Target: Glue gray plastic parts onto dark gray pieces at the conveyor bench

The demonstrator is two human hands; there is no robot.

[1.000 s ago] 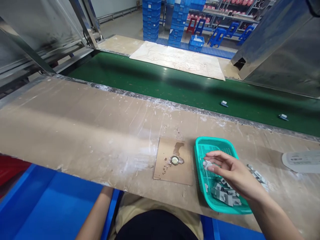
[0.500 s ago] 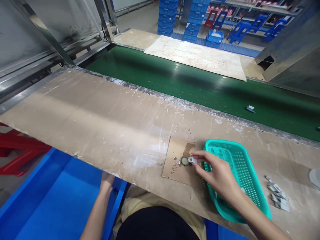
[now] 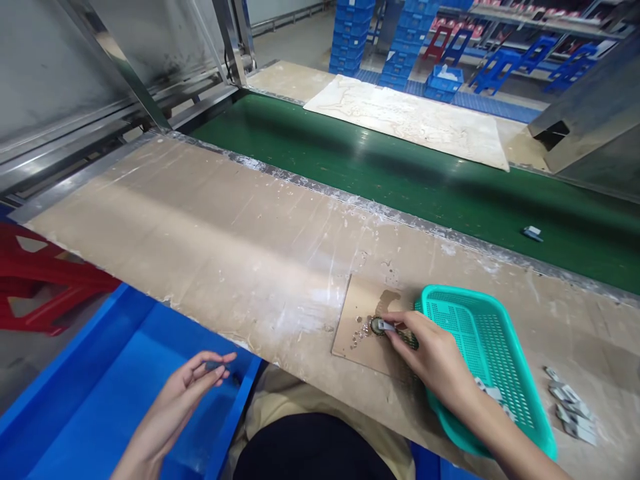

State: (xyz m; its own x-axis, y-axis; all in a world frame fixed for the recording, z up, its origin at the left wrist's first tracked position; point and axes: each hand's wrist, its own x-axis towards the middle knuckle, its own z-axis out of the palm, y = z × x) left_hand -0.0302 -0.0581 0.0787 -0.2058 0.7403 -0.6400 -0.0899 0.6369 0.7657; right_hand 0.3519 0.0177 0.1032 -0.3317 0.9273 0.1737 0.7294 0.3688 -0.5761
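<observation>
Lower centre, the right hand [image 3: 433, 357] pinches a small clip [image 3: 386, 325], dabbing it on the cap [image 3: 375, 325]; next seems careful lifting. Left hand [image 3: 175, 400] hangs open, empty.

— Beyond the scuffed brown worktop [image 3: 210, 227]?
— Ran a green conveyor belt [image 3: 400, 180], steel framing [image 3: 125, 87] at left.
— Farther back?
— Stood stacked blue crates [image 3: 350, 33], blue stools [image 3: 490, 63], grey concrete floor [image 3: 300, 37].
</observation>
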